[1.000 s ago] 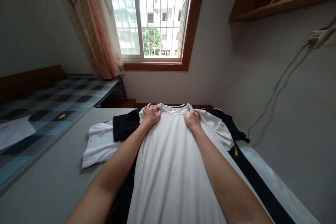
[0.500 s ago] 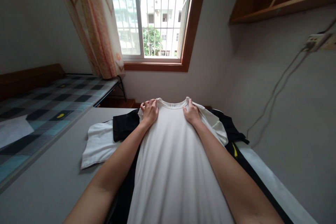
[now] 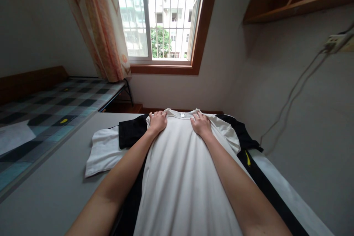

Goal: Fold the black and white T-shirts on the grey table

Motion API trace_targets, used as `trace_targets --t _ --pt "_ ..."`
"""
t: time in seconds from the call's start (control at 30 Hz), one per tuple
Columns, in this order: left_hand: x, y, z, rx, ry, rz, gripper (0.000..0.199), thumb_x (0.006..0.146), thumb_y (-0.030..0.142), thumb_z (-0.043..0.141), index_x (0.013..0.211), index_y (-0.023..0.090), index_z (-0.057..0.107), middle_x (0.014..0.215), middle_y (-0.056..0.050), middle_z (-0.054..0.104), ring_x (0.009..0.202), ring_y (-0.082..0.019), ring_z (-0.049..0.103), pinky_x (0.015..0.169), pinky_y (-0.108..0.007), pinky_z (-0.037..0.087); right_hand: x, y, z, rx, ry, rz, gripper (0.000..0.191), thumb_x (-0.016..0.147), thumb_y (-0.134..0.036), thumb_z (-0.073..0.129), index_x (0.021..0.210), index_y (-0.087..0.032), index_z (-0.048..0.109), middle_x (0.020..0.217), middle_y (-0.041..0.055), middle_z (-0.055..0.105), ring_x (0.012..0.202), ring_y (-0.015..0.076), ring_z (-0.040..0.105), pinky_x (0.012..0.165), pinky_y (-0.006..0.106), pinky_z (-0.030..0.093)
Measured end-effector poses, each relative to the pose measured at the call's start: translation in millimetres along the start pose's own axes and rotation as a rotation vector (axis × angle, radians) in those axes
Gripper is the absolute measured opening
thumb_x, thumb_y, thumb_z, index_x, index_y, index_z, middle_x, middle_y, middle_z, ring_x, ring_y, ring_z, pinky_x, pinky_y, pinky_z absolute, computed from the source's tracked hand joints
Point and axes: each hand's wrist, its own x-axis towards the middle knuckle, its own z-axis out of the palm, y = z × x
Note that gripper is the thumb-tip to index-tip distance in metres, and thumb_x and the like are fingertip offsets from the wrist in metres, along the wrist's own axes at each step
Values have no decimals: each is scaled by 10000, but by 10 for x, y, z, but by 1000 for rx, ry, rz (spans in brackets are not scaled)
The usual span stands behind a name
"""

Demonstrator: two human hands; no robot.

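A white short-sleeved T-shirt [image 3: 185,162] lies spread over a pile of garments, its neckline away from me and its body running toward me. My left hand [image 3: 158,121] is closed on its left shoulder beside the collar. On the other shoulder, my right hand [image 3: 201,123] grips the fabric next to the neckline, fingers curled down onto it. A small pale label shows inside the collar. Underneath, a black garment [image 3: 132,132] sticks out on both sides, and a white sleeve [image 3: 103,151] shows at the left.
The clothes lie on a pale table [image 3: 52,195]. To the left is a bed with a checked cover [image 3: 83,97] and a paper sheet [image 3: 15,136]. A curtain [image 3: 102,25] hangs by the barred window. At right, a cable [image 3: 294,88] runs down the wall below a wooden shelf [image 3: 298,11].
Both hands have lowered the T-shirt's collar, which stood higher before. The neckline now lies flatter and its inside label shows. My right hand has turned more palm-down.
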Motion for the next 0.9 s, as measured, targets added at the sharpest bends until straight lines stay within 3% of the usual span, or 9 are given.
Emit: trace_targets --t 0.17,0.27,0.43,0.53,0.63,0.8,0.9 --pt "4 -14 18 -25 -24 -4 374 913 268 411 1225 233 614 1248 -113 614 1161 -299 505 1071 -569 203 -105 -206 -140 -51 -120 28 567 981 -418 286 1477 -162 387 1564 137 286 1395 308 292 1108 469 237" --pt "-2 -11 22 -25 -26 -5 377 913 267 417 1235 243 612 1255 -114 611 1168 -300 503 1074 -563 198 -232 -418 -199 33 -181 -26 619 974 -526 248 1525 -245 278 1598 103 203 1442 304 205 1124 523 181" --pt "-27 -12 -6 -24 -17 27 379 924 224 395 1233 239 614 1265 -111 601 1189 -280 504 1067 -500 260 -407 -617 -122 80 -290 -78 671 942 -633 195 1522 -305 276 1610 63 174 1465 294 136 1149 540 57" --pt "-16 -48 -121 -33 -22 43 427 908 151 388 1270 251 591 1286 -98 586 1196 -255 507 1028 -408 340 -438 -607 -62 46 -253 -84 666 943 -621 211 1518 -293 292 1608 57 183 1469 279 117 1158 515 13" --pt "2 -131 -329 -13 -39 -37 505 877 104 412 1348 246 528 1292 -112 574 1172 -262 524 972 -368 396 -435 -582 -43 47 -250 -97 669 940 -625 211 1514 -293 304 1605 52 197 1465 274 139 1160 504 28" --pt "-68 -314 -659 14 -31 -291 480 824 393 612 1250 177 575 1221 -176 578 1114 -336 556 887 -390 451 -425 -577 -29 48 -218 -93 655 941 -612 226 1499 -288 338 1593 56 238 1454 278 172 1156 510 53" --pt "-155 -387 -707 -91 -71 -282 396 802 411 628 1129 188 617 1108 -121 644 1017 -266 615 817 -309 466 -425 -580 -19 51 -205 -97 651 940 -600 240 1490 -272 358 1584 66 261 1447 283 187 1154 519 65"
